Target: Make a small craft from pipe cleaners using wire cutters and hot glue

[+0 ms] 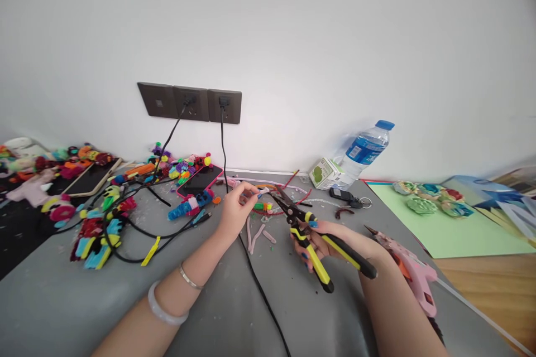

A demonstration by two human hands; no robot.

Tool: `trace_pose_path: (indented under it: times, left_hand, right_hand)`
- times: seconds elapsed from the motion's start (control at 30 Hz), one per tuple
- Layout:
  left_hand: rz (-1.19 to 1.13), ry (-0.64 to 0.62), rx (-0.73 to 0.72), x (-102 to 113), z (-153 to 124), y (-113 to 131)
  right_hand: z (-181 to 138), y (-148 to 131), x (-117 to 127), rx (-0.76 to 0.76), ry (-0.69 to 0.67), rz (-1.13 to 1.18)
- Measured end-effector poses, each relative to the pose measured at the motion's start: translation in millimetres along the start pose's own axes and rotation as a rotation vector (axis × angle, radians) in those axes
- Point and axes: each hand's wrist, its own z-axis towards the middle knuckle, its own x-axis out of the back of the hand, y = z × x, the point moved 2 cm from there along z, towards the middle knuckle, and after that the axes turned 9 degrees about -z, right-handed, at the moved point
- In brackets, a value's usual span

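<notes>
1. Centrally, just below the middle of the frame, the left hand [234,206] has thumb and forefinger closed on a short pipe cleaner [263,192]. It is pinched at one end, so the free end sticks out to the right.
2. The right hand [318,242] has its fingers wrapped round the yellow-and-black handles of the pliers [307,234]. The nose points up-left toward the pipe cleaner, near it but not touching. The handles are spread apart.
3. Both hands hover just above the grey counter [84,301], likely so that cut scraps [257,234] fall beneath them.
4. A pink glue gun [412,270] lies at lower right, close to the right forearm. A black cable [259,284] runs up to the sockets [190,103] on the wall.
5. Finished colourful pieces [100,228] are heaped at left, away from the hands. A phone [200,179] lies above them.
6. The bottle [366,150] at upper right has a blue label, and the carton [325,173] beside it has green print. The writing on both is too small to read.
</notes>
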Motion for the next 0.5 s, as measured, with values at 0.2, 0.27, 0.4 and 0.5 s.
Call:
trace_pose_path:
  times: [0.2, 0.27, 0.4, 0.5]
  left_hand:
    - [0.091, -0.023, -0.005, 0.3, 0.1, -1.9]
    - [0.116, -0.04, -0.022, -0.1, 0.3, -2.9]
    - [0.164, -0.069, -0.046, -1.1, 0.4, -4.2]
    - [0.192, -0.088, -0.058, -2.1, 0.2, -4.0]
  right_hand:
    - [8.0, 1.8, -2.8, -0.04, 0.065, -0.082]
    - [8.9, 1.1, -3.1, -0.049, 0.065, -0.098]
    - [9.4, 0.6, -3.5, -0.057, 0.062, -0.084]
    - [9.4, -0.1, -4.4, -0.052, 0.074, -0.102]
